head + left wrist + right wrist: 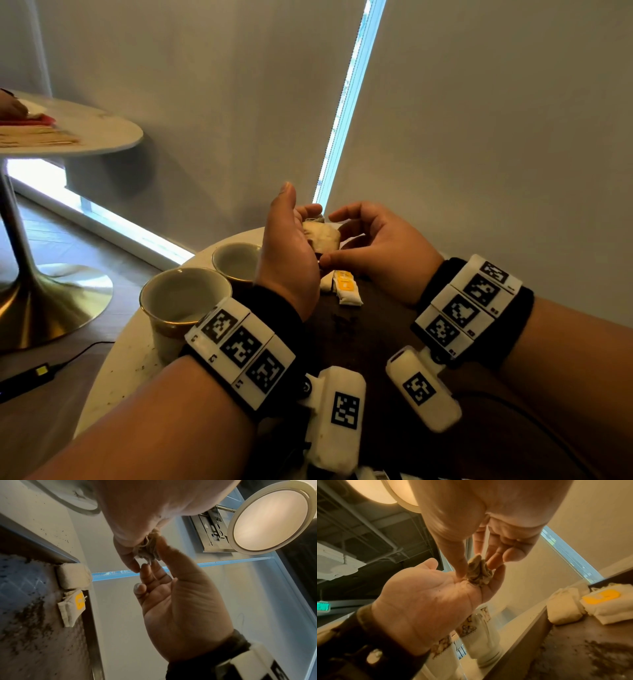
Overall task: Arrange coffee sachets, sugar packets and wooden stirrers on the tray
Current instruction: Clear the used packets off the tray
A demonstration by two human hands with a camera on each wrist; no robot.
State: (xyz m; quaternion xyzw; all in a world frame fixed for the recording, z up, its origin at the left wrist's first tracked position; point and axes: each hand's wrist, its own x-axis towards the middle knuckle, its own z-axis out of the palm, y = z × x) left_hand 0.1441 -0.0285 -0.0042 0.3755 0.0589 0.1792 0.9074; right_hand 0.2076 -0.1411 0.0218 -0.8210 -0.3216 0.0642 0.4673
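A round white surface carries one dark rectangular tray, its floor dusted with dark granules and otherwise largely bare toward the viewer. Two glazed ceramic cups with patterned gilt bands stand side by side just left of the tray's edge. Two soft, pale paper sachets lie touching at the tray's far rim, one bearing a yellow label. Both hands are raised together above the tray: the left hand, palm turned inward with curled fingers, cradles a third, crumpled brownish sachet, while the right hand pinches the same sachet between thumb and fingertips. Stirrers cannot be made out.
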